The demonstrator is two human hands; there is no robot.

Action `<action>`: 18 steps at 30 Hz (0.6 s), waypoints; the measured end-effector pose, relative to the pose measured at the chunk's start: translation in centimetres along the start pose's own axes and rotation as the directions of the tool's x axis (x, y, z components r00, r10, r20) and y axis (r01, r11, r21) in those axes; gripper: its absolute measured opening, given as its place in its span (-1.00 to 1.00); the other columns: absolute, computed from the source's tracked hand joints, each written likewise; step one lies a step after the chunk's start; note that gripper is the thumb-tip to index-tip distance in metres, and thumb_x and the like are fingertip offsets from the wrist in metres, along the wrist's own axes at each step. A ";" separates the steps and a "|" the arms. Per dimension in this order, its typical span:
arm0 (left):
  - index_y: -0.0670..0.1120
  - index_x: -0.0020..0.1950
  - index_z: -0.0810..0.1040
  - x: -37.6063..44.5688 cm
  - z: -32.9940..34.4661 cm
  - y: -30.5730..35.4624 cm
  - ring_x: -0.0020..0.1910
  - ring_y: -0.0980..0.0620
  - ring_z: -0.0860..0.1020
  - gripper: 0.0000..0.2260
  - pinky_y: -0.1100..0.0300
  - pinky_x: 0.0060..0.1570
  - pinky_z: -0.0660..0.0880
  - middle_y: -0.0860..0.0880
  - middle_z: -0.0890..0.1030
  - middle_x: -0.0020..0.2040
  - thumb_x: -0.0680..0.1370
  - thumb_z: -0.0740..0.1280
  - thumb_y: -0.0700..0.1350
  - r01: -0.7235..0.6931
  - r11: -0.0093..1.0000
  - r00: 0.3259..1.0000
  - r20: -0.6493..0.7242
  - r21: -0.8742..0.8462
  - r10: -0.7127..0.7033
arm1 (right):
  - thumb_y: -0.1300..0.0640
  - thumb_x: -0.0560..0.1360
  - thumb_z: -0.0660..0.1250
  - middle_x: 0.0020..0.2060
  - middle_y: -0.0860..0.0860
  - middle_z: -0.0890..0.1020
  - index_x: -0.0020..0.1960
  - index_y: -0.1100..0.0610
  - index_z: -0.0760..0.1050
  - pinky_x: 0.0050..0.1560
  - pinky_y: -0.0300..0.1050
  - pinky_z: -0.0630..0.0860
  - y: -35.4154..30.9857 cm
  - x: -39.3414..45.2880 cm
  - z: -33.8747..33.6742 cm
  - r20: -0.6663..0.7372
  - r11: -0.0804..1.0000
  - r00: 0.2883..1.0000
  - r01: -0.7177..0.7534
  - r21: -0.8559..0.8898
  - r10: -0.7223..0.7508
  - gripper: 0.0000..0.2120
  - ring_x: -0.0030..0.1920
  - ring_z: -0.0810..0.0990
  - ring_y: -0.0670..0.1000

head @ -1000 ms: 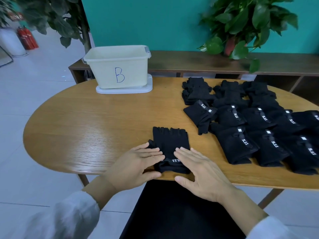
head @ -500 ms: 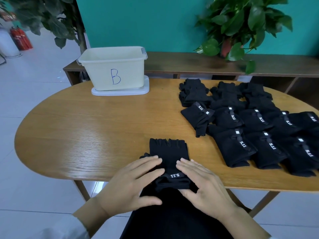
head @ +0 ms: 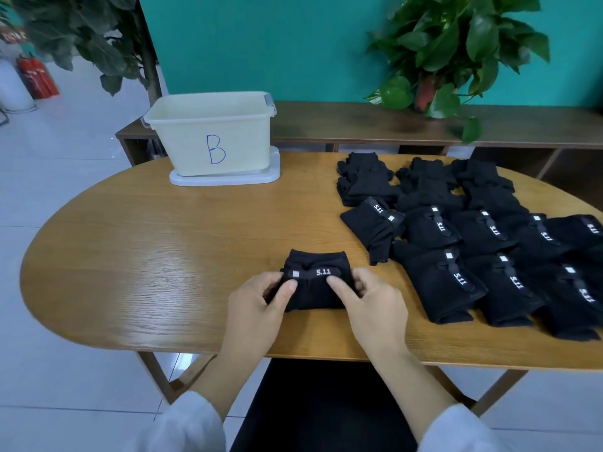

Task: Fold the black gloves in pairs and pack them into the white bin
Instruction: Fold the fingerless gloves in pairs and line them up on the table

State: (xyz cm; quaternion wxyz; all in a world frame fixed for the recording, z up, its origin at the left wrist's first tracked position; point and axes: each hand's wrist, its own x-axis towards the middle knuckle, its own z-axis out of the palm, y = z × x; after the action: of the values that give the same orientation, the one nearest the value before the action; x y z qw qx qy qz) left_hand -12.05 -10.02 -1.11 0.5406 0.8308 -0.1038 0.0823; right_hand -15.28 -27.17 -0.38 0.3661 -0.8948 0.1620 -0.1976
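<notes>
1. The left hand (head: pixel 257 301) and right hand (head: pixel 368 301) pinch the folded glove pair (head: pixel 315 282) from either side — thumbs on top.
2. White bin (head: pixel 212 138) stands well beyond the grip; the unpacked gloves (head: pixel 473 243) lie right of it.

"Where is the camera?"
"Up on the person's head. It looks forward and down at the table (head: pixel 163 256)."
"Is it close?"
"Yes. Both arms come in from the bottom of the frame, and the wall fills the top."
"Any other view?"
"No, just one."
</notes>
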 end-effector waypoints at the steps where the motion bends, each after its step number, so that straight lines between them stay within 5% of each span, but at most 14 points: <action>1: 0.18 -0.06 0.60 0.3 0.3 0.1 -0.09 0.26 0.60 -0.91 0.24 -0.06 0.54 0.17 0.66 -0.13 0.56 0.38 -0.04 0.026 1.000 0.999 -0.019 -0.004 -0.026 | -0.22 0.48 0.33 -0.28 -0.09 0.60 -0.09 0.06 0.54 -0.20 -0.04 0.52 -0.3 0.4 0.3 -0.007 0.999 1.000 -0.027 -0.034 0.027 -0.67 -0.23 0.56 -0.02; 6: 0.02 -0.03 0.66 1.4 1.1 -0.3 -0.11 0.28 0.59 -0.90 0.43 -0.14 0.45 0.23 0.63 -0.18 0.56 0.37 -0.01 0.123 0.990 0.989 -0.094 0.075 -0.116 | -0.29 0.51 0.24 -0.32 -0.04 0.60 -0.07 0.06 0.54 -0.26 -0.10 0.45 -0.8 1.9 1.4 -0.013 0.979 0.998 -0.067 -0.192 0.066 -0.59 -0.27 0.55 0.01; 11: -0.06 0.03 0.68 2.2 1.4 -0.5 -0.10 0.17 0.61 -0.79 0.32 -0.16 0.46 0.10 0.68 -0.14 0.55 0.38 0.04 0.141 0.968 0.987 -0.104 0.208 -0.121 | -0.28 0.52 0.24 -0.30 -0.08 0.52 0.01 0.05 0.50 -0.30 -0.15 0.32 -1.4 2.5 1.7 0.002 0.942 0.994 -0.103 -0.318 0.109 -0.61 -0.28 0.48 -0.02; 16: -0.05 0.06 0.68 2.6 1.2 -0.7 -0.07 0.19 0.60 -0.77 0.31 -0.10 0.50 0.10 0.68 -0.10 0.54 0.38 0.06 0.118 0.962 0.992 -0.078 0.245 -0.101 | -0.19 0.54 0.28 0.01 -0.09 0.51 0.22 -0.01 0.42 -0.21 -0.14 0.38 -1.5 2.0 1.1 -0.008 0.955 0.997 -0.074 -0.286 0.074 -0.64 -0.08 0.53 -0.04; 18: -0.03 0.07 0.67 2.4 1.1 -0.5 -0.03 0.18 0.60 -0.78 0.30 -0.05 0.49 0.11 0.68 -0.07 0.53 0.39 0.07 0.104 0.971 0.993 -0.077 0.215 -0.089 | -0.09 0.54 0.31 0.13 -0.09 0.49 0.31 -0.03 0.39 -0.12 -0.15 0.43 -1.2 1.9 0.6 -0.042 0.974 0.997 0.060 -0.217 -0.071 -0.63 0.05 0.52 -0.06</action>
State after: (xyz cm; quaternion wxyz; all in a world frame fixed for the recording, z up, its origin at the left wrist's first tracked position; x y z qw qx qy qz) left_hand -9.54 -11.03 -1.37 0.4526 0.8860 -0.0355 0.0946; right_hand -13.15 -26.85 0.54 0.2562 -0.9289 0.1617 -0.2128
